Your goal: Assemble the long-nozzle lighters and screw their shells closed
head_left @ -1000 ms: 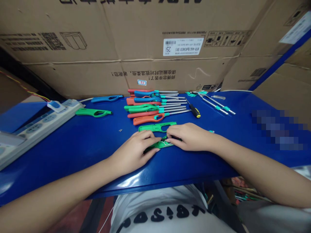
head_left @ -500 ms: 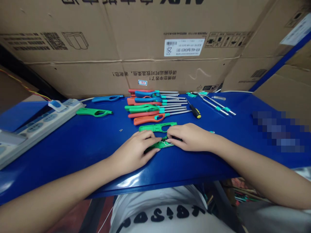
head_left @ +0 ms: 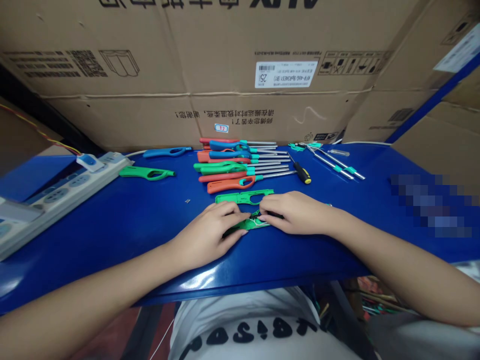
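Both hands meet over a green lighter half-shell [head_left: 249,224] lying on the blue table [head_left: 157,240]. My left hand [head_left: 212,225] grips its left end, with the thumb along the near side and fingers over the top. My right hand [head_left: 294,212] pinches at the shell's right part, where a thin white wire and a small dark piece show; the fingers hide much of what they touch. Just beyond lies a second green half-shell [head_left: 240,196], its hollow side up.
Several long-nosed lighters [head_left: 232,186] lie stacked behind, beside a yellow-black screwdriver [head_left: 303,173]. Metal tubes [head_left: 333,162] rest at the back right. On the left are a power strip [head_left: 71,192], a green handle [head_left: 147,173] and a blue handle [head_left: 168,152]. A cardboard box [head_left: 225,60] walls the back.
The view shifts very slightly. Both hands stay at the green half-shell, with hardly any visible movement.
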`<state>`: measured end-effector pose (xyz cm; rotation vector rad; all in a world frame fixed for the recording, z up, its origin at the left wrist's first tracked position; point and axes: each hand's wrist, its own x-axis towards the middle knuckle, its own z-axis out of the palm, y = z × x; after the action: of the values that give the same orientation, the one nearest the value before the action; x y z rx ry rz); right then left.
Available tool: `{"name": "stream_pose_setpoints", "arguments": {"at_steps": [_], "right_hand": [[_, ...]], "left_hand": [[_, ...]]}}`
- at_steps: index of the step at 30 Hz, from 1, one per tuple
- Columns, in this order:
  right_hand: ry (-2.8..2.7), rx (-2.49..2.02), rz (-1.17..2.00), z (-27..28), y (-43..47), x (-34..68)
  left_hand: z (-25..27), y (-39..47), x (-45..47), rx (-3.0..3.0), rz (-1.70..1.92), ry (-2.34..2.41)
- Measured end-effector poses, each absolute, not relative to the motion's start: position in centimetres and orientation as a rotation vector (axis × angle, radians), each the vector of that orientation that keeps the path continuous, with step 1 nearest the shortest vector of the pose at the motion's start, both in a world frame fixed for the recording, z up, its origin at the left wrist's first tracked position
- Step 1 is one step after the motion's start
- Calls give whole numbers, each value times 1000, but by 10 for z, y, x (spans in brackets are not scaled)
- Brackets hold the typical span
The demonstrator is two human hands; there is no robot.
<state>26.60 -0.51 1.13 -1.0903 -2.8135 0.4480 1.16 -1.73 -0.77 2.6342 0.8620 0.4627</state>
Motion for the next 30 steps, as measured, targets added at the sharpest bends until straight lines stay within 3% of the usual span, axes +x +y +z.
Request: {"name": "stream_pose_setpoints", "arguments": {"at_steps": [30], "right_hand": [[-2802, -1056, 514, 15, -4, 270]], "left_hand": [[-9, -18, 10, 2670, 461, 862]]}}
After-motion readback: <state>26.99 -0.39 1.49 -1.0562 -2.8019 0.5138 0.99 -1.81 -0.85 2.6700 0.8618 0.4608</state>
